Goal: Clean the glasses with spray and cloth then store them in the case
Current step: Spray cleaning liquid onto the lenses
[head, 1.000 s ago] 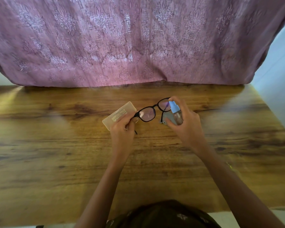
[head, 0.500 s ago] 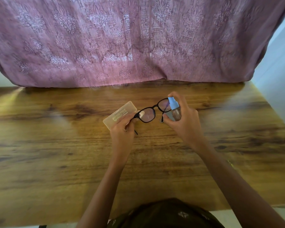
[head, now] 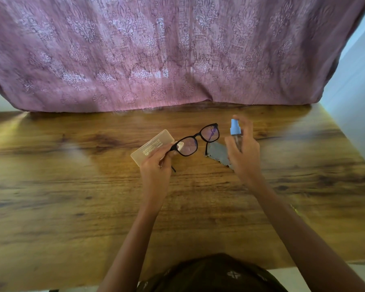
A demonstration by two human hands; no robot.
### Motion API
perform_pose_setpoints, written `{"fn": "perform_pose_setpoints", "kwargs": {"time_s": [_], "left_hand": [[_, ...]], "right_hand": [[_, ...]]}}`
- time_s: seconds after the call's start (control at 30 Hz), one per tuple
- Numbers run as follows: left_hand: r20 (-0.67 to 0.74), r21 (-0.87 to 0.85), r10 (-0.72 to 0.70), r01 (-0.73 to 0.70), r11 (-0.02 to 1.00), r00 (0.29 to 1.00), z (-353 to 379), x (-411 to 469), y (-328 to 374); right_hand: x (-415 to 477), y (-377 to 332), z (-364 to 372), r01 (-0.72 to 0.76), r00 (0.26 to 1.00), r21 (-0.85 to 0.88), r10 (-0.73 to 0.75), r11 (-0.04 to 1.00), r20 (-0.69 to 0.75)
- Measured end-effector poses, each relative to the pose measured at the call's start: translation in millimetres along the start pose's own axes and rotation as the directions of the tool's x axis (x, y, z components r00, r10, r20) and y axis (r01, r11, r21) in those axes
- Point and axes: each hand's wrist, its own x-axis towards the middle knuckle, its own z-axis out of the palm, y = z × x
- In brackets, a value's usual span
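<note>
Head view: left hand (head: 156, 165) pinched the glasses (head: 195, 140) at one hinge, above the case (head: 152, 147), toward the tabletop's (head: 72, 207) far edge. Right hand (head: 243, 152) gripped the spray bottle (head: 235, 133) over the cloth (head: 218, 153). Risk: nozzle stood apart from the lenses, so mist could miss; the single-point pinch could let the frame swing.

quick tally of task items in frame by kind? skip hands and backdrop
glasses: 1
spray bottle: 1
cloth: 1
case: 1
Total: 4
</note>
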Motion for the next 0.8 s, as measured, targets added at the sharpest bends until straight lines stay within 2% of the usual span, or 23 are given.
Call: {"fn": "perform_pose_setpoints", "kwargs": {"time_s": [0.1,0.23,0.4,0.63,0.8], "left_hand": [[0.002,-0.012,-0.009,0.009,1.0,1.0,0,0,1],[-0.002,-0.012,-0.026,0.026,1.0,1.0,0,0,2],[-0.008,0.001,-0.051,0.051,0.999,0.999,2,2,0],[0.011,0.005,-0.04,0.04,0.999,0.999,3,2,1],[0.011,0.038,-0.026,0.025,0.999,1.0,4,3,-3]], "right_hand": [[13,20,-2,-0.086,0.996,-0.033,0.087,0.996,0.033],[24,47,-4,-0.107,0.99,-0.014,0.108,0.994,0.088],[36,70,-2,-0.123,0.991,-0.196,0.129,0.973,0.017],[38,81,-2,-0.158,0.987,-0.228,0.155,0.961,-0.033],[34,89,-2,-0.25,0.968,-0.179,0.239,0.951,-0.081]]}}
